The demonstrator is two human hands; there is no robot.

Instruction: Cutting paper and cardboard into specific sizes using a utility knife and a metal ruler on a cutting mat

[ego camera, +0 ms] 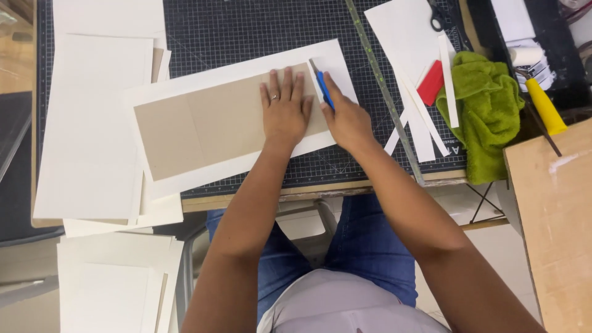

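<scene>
A brown cardboard panel lies on a larger white sheet on the dark gridded cutting mat. My left hand presses flat on the right part of the cardboard, fingers spread, a ring on one finger. Just to its right, my right hand grips a blue utility knife with its tip at the cardboard's right edge, on the white sheet.
A long metal ruler runs diagonally across the mat. White paper strips, a red piece, scissors, a green cloth and a yellow-handled tool lie right. Stacks of white sheets lie left; a board stands at the right.
</scene>
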